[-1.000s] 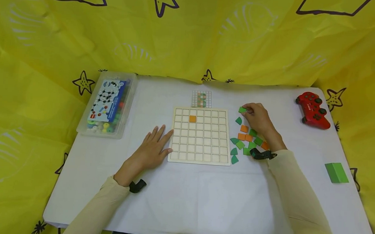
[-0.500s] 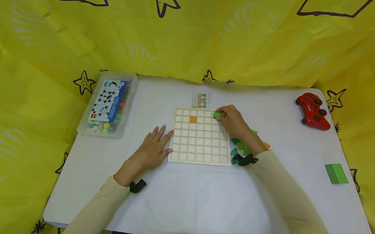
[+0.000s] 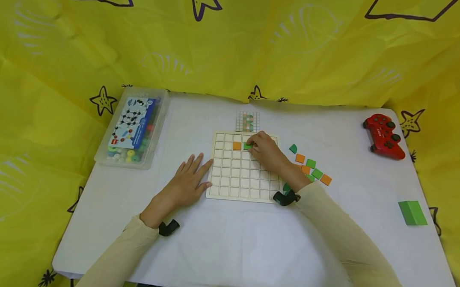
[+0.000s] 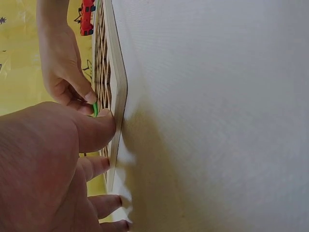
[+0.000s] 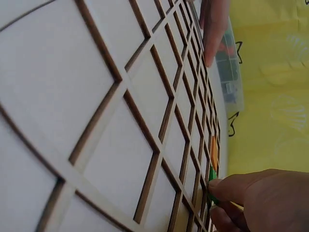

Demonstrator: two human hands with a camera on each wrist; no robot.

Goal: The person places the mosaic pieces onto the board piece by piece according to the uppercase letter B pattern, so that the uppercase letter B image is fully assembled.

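Observation:
A wooden grid board (image 3: 244, 178) lies mid-table, with an orange square tile (image 3: 236, 146) in a cell of its second row. My right hand (image 3: 267, 152) pinches a green square tile (image 3: 247, 147) between thumb and fingers, right at the cell to the right of the orange one. In the right wrist view the green tile (image 5: 212, 186) sits low against the grid, close to the orange tile (image 5: 213, 152). My left hand (image 3: 186, 184) rests with fingers spread on the table, thumb and index fingertip touching the board's left edge.
Loose orange, green and dark green tiles (image 3: 317, 174) lie right of the board, partly under the right forearm. A small pattern card (image 3: 248, 121) lies behind the board. A plastic box (image 3: 132, 128) stands left; a red game controller (image 3: 383, 136) and green block (image 3: 413, 212) are right.
My right hand has carried the green tile leftward from beside the loose tiles, across the board's top right, to the cell beside the orange tile. The left hand stays put.

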